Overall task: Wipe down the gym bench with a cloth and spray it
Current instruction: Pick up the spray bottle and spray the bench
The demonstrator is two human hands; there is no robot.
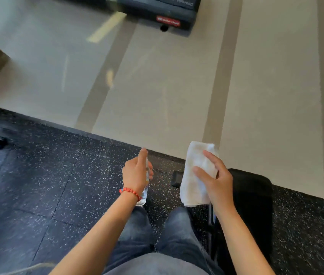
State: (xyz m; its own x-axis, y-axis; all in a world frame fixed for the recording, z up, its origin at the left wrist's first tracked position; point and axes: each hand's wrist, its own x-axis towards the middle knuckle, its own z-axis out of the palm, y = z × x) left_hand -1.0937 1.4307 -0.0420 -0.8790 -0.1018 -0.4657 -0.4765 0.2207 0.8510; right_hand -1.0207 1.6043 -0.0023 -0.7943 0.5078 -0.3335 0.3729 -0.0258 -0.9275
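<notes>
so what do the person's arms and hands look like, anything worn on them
Both forearms are bare, with no sleeves reaching into view and no gloves. The left hand has a bracelet of red-orange beads around its wrist. The right hand shows no band, watch or ring that can be made out.

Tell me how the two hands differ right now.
The left hand grips a small clear spray bottle, index finger raised on top; the right hand holds a folded white cloth. The left wrist wears a red bead bracelet; the right wrist is bare. Both are held out in front of the person.
</notes>
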